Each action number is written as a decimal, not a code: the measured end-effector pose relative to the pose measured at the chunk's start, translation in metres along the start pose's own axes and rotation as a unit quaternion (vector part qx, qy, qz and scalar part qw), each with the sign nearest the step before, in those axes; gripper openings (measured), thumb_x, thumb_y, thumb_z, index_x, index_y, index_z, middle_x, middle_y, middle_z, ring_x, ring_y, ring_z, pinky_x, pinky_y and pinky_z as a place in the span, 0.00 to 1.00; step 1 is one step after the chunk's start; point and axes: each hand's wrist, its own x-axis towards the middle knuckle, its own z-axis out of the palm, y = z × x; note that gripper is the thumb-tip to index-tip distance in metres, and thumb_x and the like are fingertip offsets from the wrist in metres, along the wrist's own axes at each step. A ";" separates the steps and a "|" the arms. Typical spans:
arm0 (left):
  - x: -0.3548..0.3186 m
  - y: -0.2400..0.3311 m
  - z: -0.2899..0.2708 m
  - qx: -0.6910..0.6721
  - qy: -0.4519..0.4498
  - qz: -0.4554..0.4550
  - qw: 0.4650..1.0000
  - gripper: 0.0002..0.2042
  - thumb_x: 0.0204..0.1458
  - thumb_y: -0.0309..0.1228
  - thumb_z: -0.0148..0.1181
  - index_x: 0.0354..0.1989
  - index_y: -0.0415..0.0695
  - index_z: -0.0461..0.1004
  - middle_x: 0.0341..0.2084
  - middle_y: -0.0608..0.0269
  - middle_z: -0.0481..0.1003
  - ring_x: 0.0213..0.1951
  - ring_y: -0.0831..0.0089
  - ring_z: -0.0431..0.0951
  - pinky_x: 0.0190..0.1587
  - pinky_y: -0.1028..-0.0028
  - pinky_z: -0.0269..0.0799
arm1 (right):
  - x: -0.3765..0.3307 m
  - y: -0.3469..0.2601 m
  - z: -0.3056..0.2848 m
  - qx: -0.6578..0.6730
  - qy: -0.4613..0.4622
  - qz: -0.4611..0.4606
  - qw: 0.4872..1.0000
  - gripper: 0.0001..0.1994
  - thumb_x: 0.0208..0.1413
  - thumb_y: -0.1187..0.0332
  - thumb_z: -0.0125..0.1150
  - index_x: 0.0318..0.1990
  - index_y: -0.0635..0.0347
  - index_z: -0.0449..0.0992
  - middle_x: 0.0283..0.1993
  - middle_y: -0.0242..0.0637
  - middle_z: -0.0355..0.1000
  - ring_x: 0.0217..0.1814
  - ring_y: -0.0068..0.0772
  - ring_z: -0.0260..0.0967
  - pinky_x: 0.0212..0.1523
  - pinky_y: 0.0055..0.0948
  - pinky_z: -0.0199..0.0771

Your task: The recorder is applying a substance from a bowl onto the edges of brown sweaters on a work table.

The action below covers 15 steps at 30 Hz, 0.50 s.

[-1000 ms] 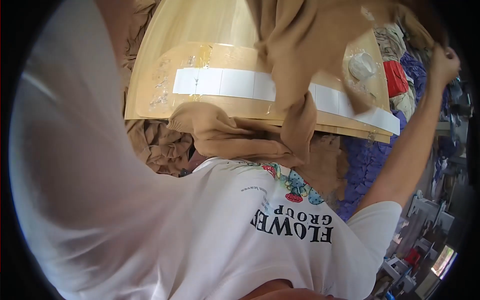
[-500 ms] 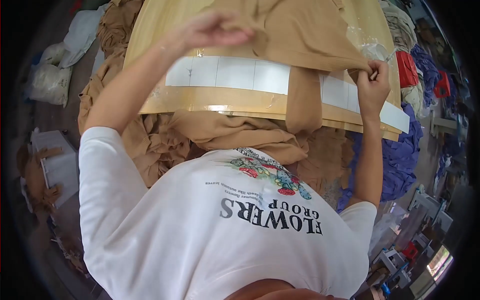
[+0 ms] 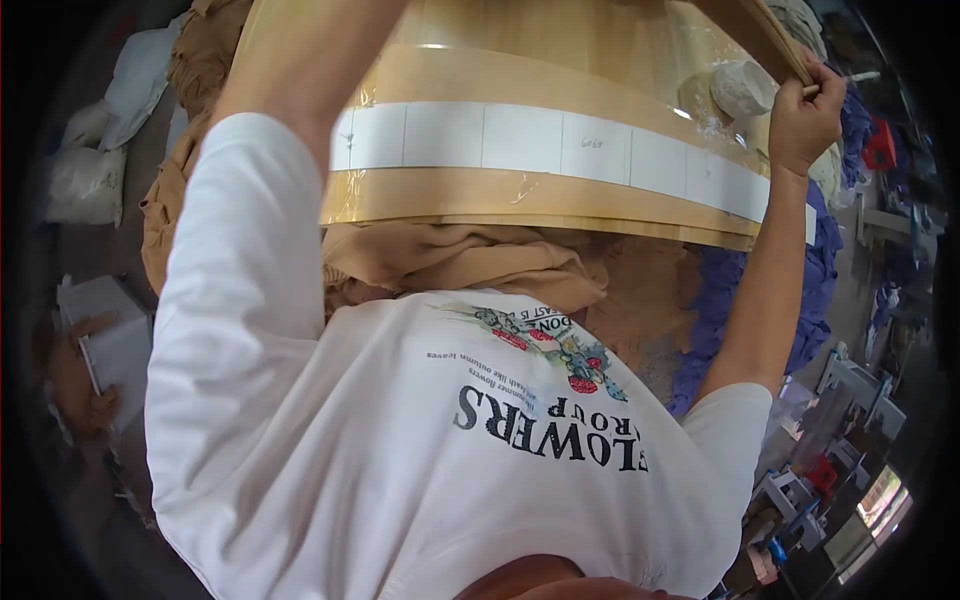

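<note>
At the upper right, my right hand (image 3: 808, 118) is closed on the ribbed edge of a tan knit garment piece (image 3: 757, 38), which stretches up and out past the top of the picture. A thin white pen-like stick (image 3: 860, 77) juts from the same hand; its exact kind is unclear. My left forearm (image 3: 300, 60) reaches up beyond the upper edge, so my left hand is out of sight. Below the knit lies a yellowish board (image 3: 560, 75) with a strip of white paper (image 3: 525, 138) marked off in sections. On the board near my right hand sits a whitish round lump (image 3: 742, 88).
Tan knit fabric (image 3: 440, 255) is heaped between the board's front edge and my body. Purple fabric (image 3: 735, 300) is piled at the right. White plastic bags (image 3: 88, 180) and a pale box (image 3: 115, 320) with tan cloth stand at the left.
The tan knit has been lifted off the paper strip and moved up and to the right. My right hand rose with its edge. My left hand went up out of view.
</note>
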 end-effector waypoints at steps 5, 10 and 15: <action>-0.113 0.051 -0.192 -0.106 -0.072 -0.276 0.953 0.07 0.59 0.34 0.46 0.37 0.47 0.69 0.19 0.71 0.69 0.16 0.89 0.62 0.17 0.87 0.58 | -0.068 0.015 -0.010 0.000 -0.122 -0.091 0.988 0.21 0.40 0.85 0.51 0.43 0.53 0.75 0.32 0.35 0.70 0.34 0.39 0.66 0.36 0.34 0.67; -0.247 -0.005 -0.162 0.208 0.152 -0.281 0.924 0.08 0.52 0.30 0.58 0.36 0.42 0.68 0.20 0.74 0.66 0.18 0.87 0.61 0.21 0.84 0.59 | -0.136 0.000 -0.012 0.029 -0.305 -0.081 0.948 0.22 0.41 0.86 0.49 0.46 0.57 0.73 0.37 0.43 0.69 0.40 0.44 0.66 0.43 0.35 0.66; -0.278 -0.006 -0.158 0.176 0.064 -0.290 0.939 0.07 0.50 0.27 0.59 0.35 0.42 0.70 0.26 0.70 0.72 0.21 0.87 0.66 0.23 0.84 0.65 | -0.148 -0.001 -0.026 0.026 -0.329 -0.056 0.942 0.21 0.40 0.85 0.51 0.45 0.57 0.73 0.37 0.41 0.71 0.42 0.43 0.66 0.45 0.35 0.65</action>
